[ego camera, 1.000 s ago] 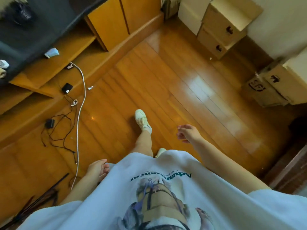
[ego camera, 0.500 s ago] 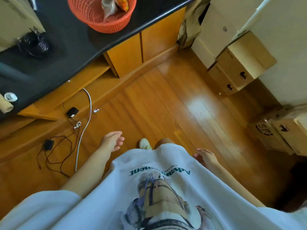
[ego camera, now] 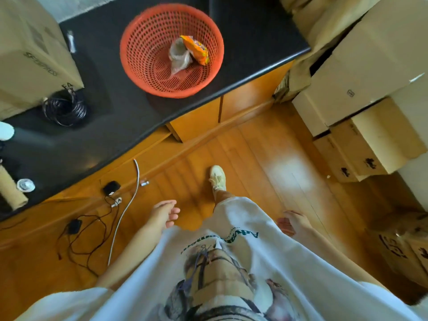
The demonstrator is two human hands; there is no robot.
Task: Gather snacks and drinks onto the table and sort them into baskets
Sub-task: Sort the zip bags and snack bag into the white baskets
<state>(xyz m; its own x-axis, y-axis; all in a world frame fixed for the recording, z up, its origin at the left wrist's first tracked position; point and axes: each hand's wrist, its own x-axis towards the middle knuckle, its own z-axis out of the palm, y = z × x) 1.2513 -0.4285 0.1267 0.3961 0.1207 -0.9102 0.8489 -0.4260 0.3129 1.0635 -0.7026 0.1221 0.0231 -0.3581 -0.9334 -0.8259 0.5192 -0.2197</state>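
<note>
The wooden floor (ego camera: pixel 266 158) fills most of your view, and the black counter (ego camera: pixel 111 126) runs across the upper left above orange-brown cabinet doors (ego camera: pixel 222 112). Stacked cardboard boxes (ego camera: pixel 361 84) crowd the right side; one lower box shows part of a printed black logo, too cut off to read. Another cardboard box (ego camera: pixel 27 54) sits on the counter's far left corner, with printed lettering on its side that is too blurred to read surely. Your white T-shirt (ego camera: pixel 231 262) covers the lower frame, its green lettering upside down and partly folded, so only "Adv" reads clearly. The orange-red basket (ego camera: pixel 139 54) stands on the counter near its front edge, toward the right end, holding 2 snack packets: an orange packet (ego camera: pixel 196 48) leaning on the far right wall and a clear crumpled bag (ego camera: pixel 179 56) touching it. A coil of black cable (ego camera: pixel 66 110) lies on the counter just in front of the left box. Black and white cables (ego camera: pixel 125 212) trail over the floor below the counter. Your left hand (ego camera: pixel 163 214) hangs with fingers loosely curled, holding nothing; your right hand (ego camera: pixel 293 222) is likewise relaxed and empty beside your shirt. 1 pale shoe (ego camera: pixel 217 177) points toward the cabinet.
</note>
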